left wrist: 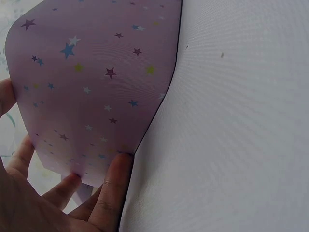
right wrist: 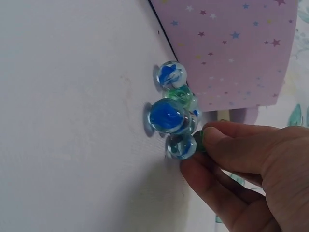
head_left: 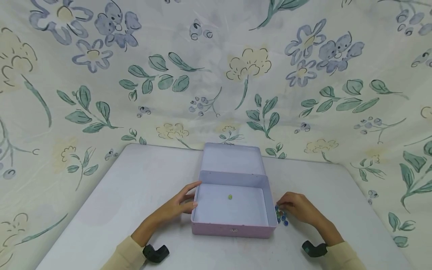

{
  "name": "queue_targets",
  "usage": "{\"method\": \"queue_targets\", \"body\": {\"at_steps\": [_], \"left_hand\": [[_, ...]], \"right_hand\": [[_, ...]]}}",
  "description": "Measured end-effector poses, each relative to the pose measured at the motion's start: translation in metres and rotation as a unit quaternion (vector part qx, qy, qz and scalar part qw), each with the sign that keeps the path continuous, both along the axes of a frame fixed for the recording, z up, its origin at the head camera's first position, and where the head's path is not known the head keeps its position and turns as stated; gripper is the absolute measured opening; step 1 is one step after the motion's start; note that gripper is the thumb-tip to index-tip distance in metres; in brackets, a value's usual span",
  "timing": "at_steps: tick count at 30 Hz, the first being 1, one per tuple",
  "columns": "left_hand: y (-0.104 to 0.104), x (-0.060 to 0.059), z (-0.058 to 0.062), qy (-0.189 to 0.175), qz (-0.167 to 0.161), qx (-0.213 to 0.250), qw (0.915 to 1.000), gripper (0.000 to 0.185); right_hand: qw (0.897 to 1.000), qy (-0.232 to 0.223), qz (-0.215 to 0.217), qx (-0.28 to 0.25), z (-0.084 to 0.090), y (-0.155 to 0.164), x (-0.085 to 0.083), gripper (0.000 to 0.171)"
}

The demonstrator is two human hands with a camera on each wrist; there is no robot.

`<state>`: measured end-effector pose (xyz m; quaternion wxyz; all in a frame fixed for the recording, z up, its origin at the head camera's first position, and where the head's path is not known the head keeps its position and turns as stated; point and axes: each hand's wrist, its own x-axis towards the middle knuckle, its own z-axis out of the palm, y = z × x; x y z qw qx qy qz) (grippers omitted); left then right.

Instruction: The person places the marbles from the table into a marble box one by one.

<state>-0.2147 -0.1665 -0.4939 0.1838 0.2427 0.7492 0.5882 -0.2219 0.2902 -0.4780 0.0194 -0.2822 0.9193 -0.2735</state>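
An open pink metal box [head_left: 233, 230] with its lid [head_left: 233, 159] tipped back stands on the table, one yellow-green marble [head_left: 230, 197] lying inside. My left hand [head_left: 179, 204] rests against the box's left side, fingers spread; in the left wrist view the fingertips touch the star-printed wall [left wrist: 96, 96]. Beside the box's right wall is a cluster of glass marbles [head_left: 280, 215], blue ones [right wrist: 167, 116] and a green one [right wrist: 178, 96] among them. There my right hand [head_left: 298, 207] pinches a dark green marble [right wrist: 200, 141] between thumb and fingers, right at the cluster's edge.
The white table [head_left: 155, 168] extends on both sides of the box. Behind it hangs a floral cloth [head_left: 216, 105]. Dark wrist-worn devices [head_left: 156, 254] sit by both sleeves, close over the table's near part.
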Motion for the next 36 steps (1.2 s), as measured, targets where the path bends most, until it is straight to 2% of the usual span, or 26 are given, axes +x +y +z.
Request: {"method": "queue_targets", "body": {"at_steps": [15,22,28,32,36], "left_hand": [[-0.002,0.001,-0.001,-0.001,-0.004,0.004,1.0,0.067],[-0.001,0.001,0.001,-0.003,-0.005,0.007,1.0,0.067],[-0.001,0.001,0.002,-0.001,-0.002,0.005,1.0,0.068],[-0.001,0.001,0.002,-0.003,-0.003,0.005,1.0,0.068],[0.0,0.001,0.001,-0.007,-0.002,0.004,1.0,0.068]], "right_hand": [[1.0,0.01,-0.002,-0.005,0.011,0.004,-0.001,0.019],[0.999,0.028,0.01,-0.03,0.03,0.007,-0.001,0.018],[0.999,0.035,0.011,-0.018,0.049,0.003,-0.004,0.018],[0.999,0.036,0.007,-0.021,0.056,-0.003,-0.009,0.023],[0.997,0.056,0.021,-0.038,0.06,-0.013,-0.014,0.022]]}}
